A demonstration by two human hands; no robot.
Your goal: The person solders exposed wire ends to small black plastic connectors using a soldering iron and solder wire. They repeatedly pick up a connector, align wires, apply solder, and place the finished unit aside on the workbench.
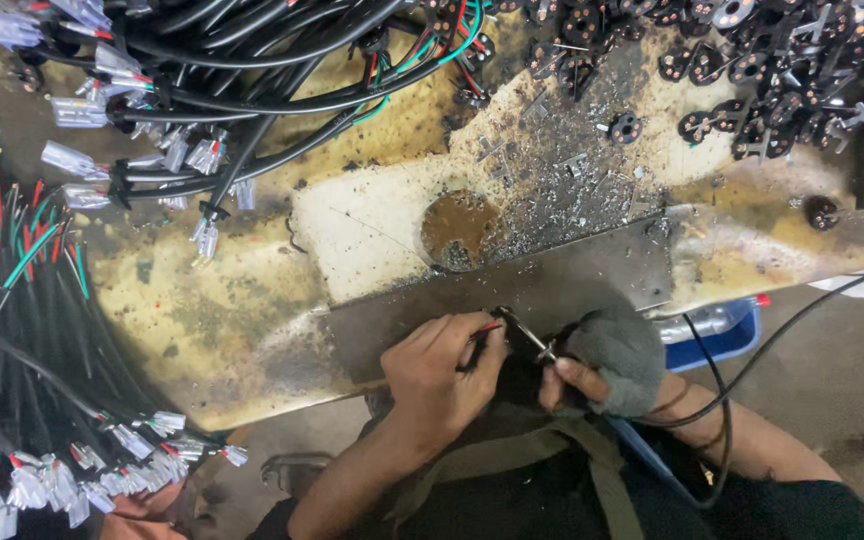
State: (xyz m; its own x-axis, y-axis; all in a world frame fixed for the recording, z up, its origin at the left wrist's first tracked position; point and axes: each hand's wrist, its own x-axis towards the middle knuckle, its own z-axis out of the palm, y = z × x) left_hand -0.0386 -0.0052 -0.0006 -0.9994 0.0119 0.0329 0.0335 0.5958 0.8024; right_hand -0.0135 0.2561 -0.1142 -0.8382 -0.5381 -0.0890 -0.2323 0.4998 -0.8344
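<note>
Left hand (439, 368) pinching red wire (487, 329); right hand (607, 365), cloth-wrapped, gripping soldering iron (524, 334). Iron axis 10-to-4 o'clock, tip meeting wire end at 2 o'clock of left grip, over metal plate (592, 275).

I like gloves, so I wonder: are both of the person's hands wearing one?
No, only the right hand has a grey glove-like cloth wrapped on it; the left hand is bare.

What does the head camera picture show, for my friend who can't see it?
A person's bare left hand pinches thin red and black wires against a slim metal-tipped tool held by the right hand, which is wrapped in grey cloth. They work at the edge of a stained, scorched yellowish workbench, with bundles of black cables and small black round parts beyond.
</note>
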